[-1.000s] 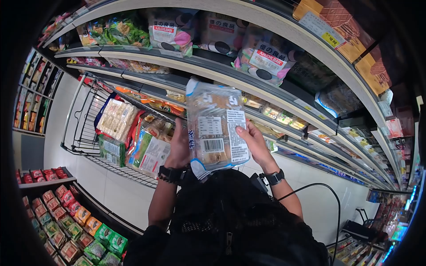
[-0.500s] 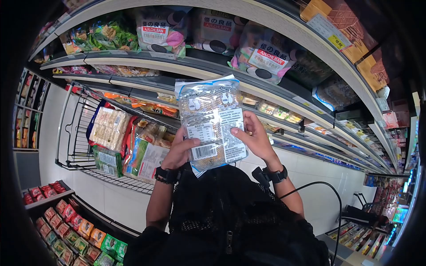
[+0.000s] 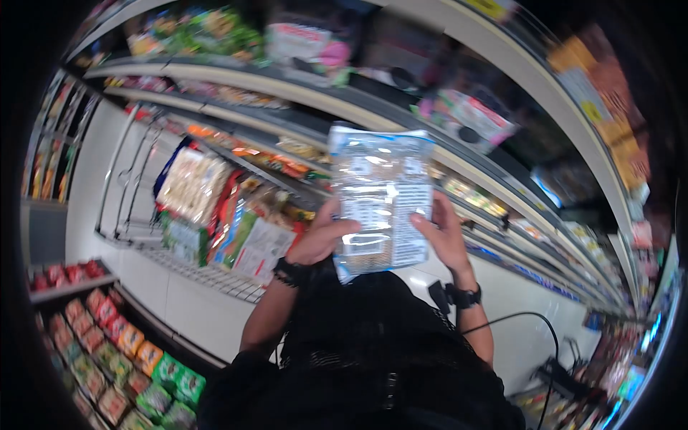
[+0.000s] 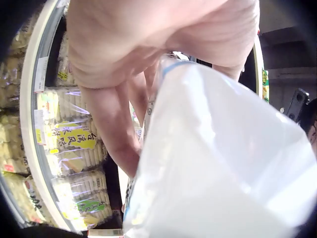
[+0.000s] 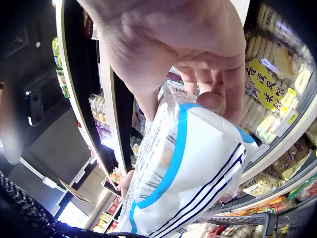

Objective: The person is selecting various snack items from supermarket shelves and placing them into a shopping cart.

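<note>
Both hands hold a clear plastic package (image 3: 383,204) with blue edges and white printed labels, upright in front of the chest in the head view. My left hand (image 3: 317,236) grips its left side, thumb lying across the front. On the right side, my right hand (image 3: 446,233) grips it with the thumb on the label. In the left wrist view the package's white end (image 4: 223,158) lies under the left hand (image 4: 148,44). White film with blue and dark stripes (image 5: 203,168) shows below the right hand (image 5: 183,44); its fingers reach behind the package.
A wire shopping cart (image 3: 193,271) at the left holds several packaged foods, among them a pale block-shaped pack (image 3: 192,185). Shelves (image 3: 287,84) of bagged goods run along the top and right. A rack of small colourful packets (image 3: 118,358) stands at the lower left.
The package first tilted back, then turned more face-on, with the left thumb coming onto its front. Now package and hands sit farther right in the head view, and the view is blurred.
</note>
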Demonstrator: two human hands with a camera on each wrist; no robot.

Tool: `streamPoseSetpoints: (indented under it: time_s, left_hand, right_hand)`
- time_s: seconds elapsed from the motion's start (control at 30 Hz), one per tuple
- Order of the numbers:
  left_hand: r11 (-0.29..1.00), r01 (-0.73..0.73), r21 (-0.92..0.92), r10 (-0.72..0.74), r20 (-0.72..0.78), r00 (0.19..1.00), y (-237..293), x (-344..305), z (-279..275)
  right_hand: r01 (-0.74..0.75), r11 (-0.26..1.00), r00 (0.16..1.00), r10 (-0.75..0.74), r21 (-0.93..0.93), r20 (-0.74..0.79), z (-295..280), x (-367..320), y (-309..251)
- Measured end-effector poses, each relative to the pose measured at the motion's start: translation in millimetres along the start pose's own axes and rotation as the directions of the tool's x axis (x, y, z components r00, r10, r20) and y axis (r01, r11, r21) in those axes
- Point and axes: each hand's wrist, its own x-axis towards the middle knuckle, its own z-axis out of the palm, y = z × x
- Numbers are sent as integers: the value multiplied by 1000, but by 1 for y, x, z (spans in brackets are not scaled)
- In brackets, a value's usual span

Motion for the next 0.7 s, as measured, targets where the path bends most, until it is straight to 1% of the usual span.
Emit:
streamPoseSetpoints:
  time_s: [0.07,0.13,0.27,0.33,0.37,0.43,0.47,0.53,0.57,0.6,0.67,0.7]
  left_hand:
    - [998,-37,-44,37,12,999,-4,1,-4]
    - [998,-55,-36,55,-17,998,-4,-1,-5]
    - [998,-45,-45,43,-36,998,-10,-7,-13]
    - [988,-99,-120,90,-79,993,-13,-9,-16]
    - [986,-109,-126,98,-89,991,-14,-11,-17]
    - [967,-143,-211,109,-168,980,-15,-16,-19]
    - [964,-156,-213,118,-179,977,-16,-19,-21]
    - [966,-181,-183,132,-251,959,-21,-25,-27]
    - [971,-194,-138,148,-287,947,-23,-30,-29]
    - [969,-205,-139,155,-305,940,-24,-35,-31]
    - [966,-230,-120,178,-340,923,-24,-44,-34]
    - [961,-244,-127,184,-363,913,-26,-48,-38]
  right_hand:
    - [1,1000,999,0,-21,41,0,3,-2]
    - [27,1000,997,-26,-13,71,4,5,0]
    - [6,1000,996,-3,-26,94,11,7,-3]
    - [10,999,988,-2,-54,152,14,10,1]
    - [10,998,986,0,-58,165,16,10,3]
    - [-26,996,981,42,-90,189,21,10,10]
    - [-24,995,978,42,-93,204,22,11,15]
    - [-117,984,952,151,-137,268,24,13,22]
    - [-150,969,937,203,-199,285,24,14,22]
    - [-150,968,930,207,-201,305,26,15,23]
    - [-172,967,890,234,-188,392,31,18,28]
    - [-169,967,884,234,-190,405,33,18,31]
